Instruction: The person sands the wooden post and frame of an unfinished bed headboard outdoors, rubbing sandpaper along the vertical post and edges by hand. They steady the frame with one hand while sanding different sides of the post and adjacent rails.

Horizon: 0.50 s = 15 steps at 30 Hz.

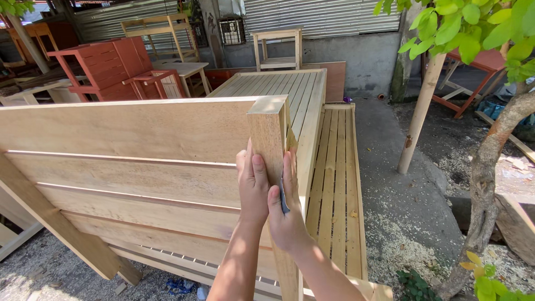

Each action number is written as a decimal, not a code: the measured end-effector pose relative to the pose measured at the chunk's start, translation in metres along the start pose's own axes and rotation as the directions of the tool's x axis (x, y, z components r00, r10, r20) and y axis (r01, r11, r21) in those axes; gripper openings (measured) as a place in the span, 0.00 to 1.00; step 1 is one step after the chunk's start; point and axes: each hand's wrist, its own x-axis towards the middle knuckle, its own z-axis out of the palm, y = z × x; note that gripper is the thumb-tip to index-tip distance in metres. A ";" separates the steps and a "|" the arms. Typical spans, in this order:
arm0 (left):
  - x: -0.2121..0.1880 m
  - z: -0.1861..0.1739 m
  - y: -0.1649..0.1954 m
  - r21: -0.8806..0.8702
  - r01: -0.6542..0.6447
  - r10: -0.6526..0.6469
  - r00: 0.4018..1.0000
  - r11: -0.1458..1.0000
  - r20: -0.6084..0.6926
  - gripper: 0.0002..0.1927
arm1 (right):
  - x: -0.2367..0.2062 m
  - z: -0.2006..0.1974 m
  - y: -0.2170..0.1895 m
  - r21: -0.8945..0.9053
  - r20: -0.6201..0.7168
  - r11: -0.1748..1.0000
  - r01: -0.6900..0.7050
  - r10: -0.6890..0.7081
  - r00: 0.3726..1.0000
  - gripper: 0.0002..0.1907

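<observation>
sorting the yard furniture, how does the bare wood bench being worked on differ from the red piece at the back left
The bare wood bench is unpainted pale timber; the red furniture piece is coated reddish-orange. The bench is close up, with the left hand flat on its corner post and the right hand pressing a small dark sheet against it; the red piece stands untouched, far back. Both are built of horizontal slats.
</observation>
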 end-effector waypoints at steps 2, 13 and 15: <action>0.001 0.002 -0.007 0.003 -0.013 0.013 0.998 1.000 -0.063 0.32 | 0.001 0.003 0.004 0.029 -0.005 1.000 0.009 -0.009 1.000 0.35; -0.004 0.008 -0.009 0.170 -0.102 0.141 0.961 0.980 -0.237 0.32 | 0.030 0.003 0.007 0.152 -0.008 0.987 0.051 -0.051 0.999 0.36; -0.004 0.009 -0.007 0.217 -0.129 0.186 0.945 0.968 -0.268 0.31 | 0.038 0.001 0.006 0.199 -0.008 0.978 0.062 -0.062 0.998 0.35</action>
